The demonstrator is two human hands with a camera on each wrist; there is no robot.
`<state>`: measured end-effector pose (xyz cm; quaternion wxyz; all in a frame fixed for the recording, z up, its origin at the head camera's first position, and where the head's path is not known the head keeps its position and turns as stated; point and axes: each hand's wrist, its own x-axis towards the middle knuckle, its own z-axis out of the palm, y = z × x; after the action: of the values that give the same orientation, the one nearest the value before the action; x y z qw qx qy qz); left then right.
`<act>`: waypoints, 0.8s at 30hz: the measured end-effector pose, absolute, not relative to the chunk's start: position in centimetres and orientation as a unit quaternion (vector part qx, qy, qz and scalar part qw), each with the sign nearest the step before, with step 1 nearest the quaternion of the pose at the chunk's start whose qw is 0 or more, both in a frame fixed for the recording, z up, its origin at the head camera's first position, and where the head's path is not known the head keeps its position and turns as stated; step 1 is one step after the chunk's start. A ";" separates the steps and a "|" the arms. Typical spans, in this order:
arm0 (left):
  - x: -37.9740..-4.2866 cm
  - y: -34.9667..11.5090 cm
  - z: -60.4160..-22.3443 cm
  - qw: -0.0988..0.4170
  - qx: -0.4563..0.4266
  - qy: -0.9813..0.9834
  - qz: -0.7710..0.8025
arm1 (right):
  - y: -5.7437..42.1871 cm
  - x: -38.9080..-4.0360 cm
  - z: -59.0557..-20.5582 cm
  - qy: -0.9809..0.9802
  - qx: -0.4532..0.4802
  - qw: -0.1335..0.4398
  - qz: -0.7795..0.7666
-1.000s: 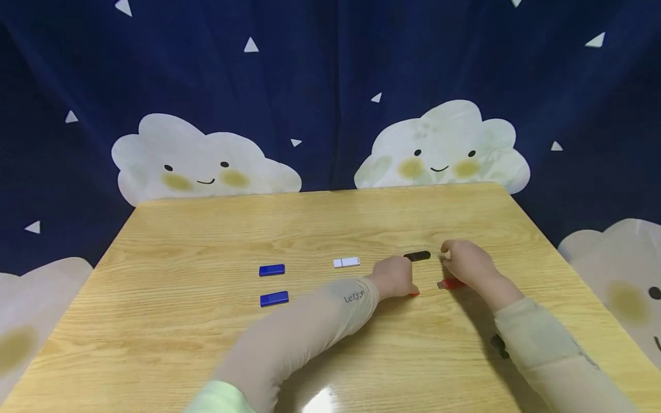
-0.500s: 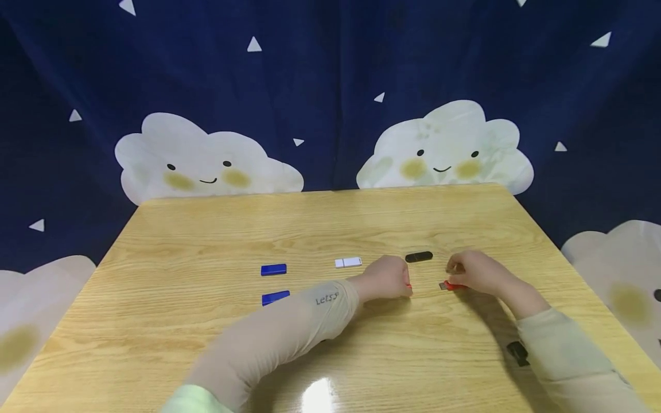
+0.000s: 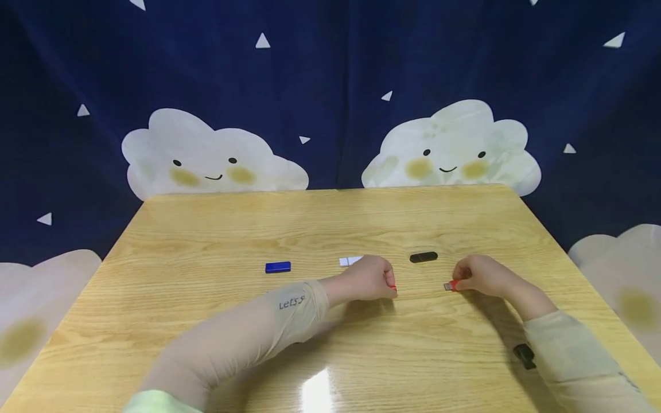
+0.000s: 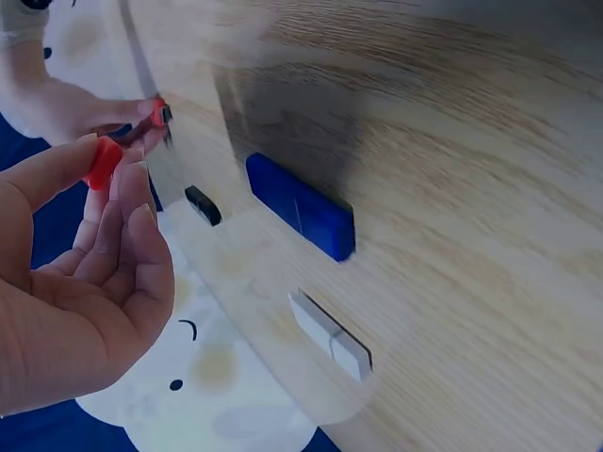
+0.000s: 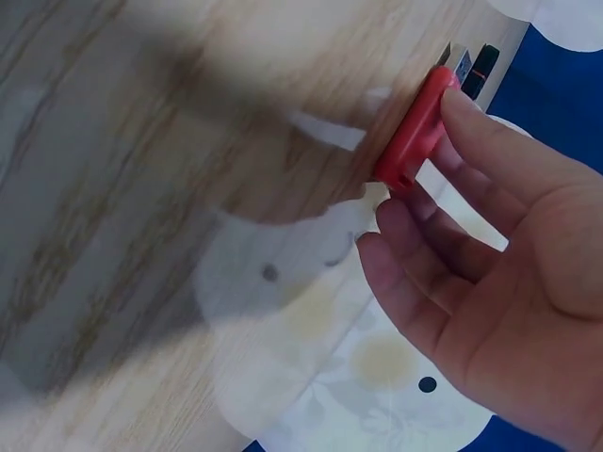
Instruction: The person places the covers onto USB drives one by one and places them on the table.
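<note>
My left hand (image 3: 366, 278) pinches a small red cap (image 4: 104, 162) between thumb and fingers, just above the table. Across a gap to the right, my right hand (image 3: 485, 275) pinches a red USB stick (image 5: 415, 127) by its body. The stick's bare metal connector (image 3: 447, 287) points left, towards the cap. Behind the hands lies a black USB stick (image 3: 423, 257). A white USB stick (image 3: 349, 261) is partly covered by my left hand in the head view and shows whole in the left wrist view.
A blue USB stick (image 3: 277, 267) lies left of the white one. The left wrist view shows a blue stick (image 4: 300, 209) on the wooden table (image 3: 217, 229). A dark object (image 3: 525, 355) shows at my right sleeve's edge. A dark blue curtain (image 3: 330, 86) stands behind.
My left hand has moved left with the red cap, away from the red stick. It now covers part of the white stick, and the arm hides the nearer blue one. The right hand grips the red stick.
</note>
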<state>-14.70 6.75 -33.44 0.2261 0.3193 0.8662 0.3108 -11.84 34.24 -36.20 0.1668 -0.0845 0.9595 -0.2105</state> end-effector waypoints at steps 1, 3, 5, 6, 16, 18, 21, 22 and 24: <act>-14.7 6.5 -33.4 0.225 0.319 0.866 0.312 | 34.3 -11.8 -36.2 0.958 -0.086 0.169 -0.215; -14.7 5.8 -33.3 0.228 0.316 0.864 0.318 | 34.3 -11.7 -36.3 0.956 -0.091 0.169 -0.221; -14.9 5.2 -33.3 0.229 0.314 0.862 0.325 | 34.3 -11.6 -36.3 0.955 -0.096 0.167 -0.226; -14.9 4.9 -33.3 0.231 0.310 0.861 0.331 | 34.3 -11.5 -36.4 0.954 -0.097 0.166 -0.229; -15.6 2.3 -33.6 0.278 0.241 0.834 0.412 | 32.8 -11.0 -35.8 0.886 -0.131 0.207 -0.394; -15.7 1.8 -33.7 0.287 0.222 0.825 0.432 | 32.0 -10.9 -35.5 0.862 -0.138 0.222 -0.434; -15.7 1.1 -33.7 0.294 0.194 0.814 0.462 | 30.6 -10.8 -35.0 0.845 -0.138 0.230 -0.462; -15.6 0.9 -33.7 0.298 0.184 0.808 0.475 | 30.1 -10.7 -34.9 0.844 -0.140 0.229 -0.464; -15.5 0.6 -33.6 0.306 0.163 0.791 0.504 | 29.1 -10.7 -34.7 0.844 -0.145 0.223 -0.465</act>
<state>-15.53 0.56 -33.58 0.3056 0.1630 0.7915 0.5036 -10.66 29.09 -34.75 0.2229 -0.1451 0.8443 -0.4652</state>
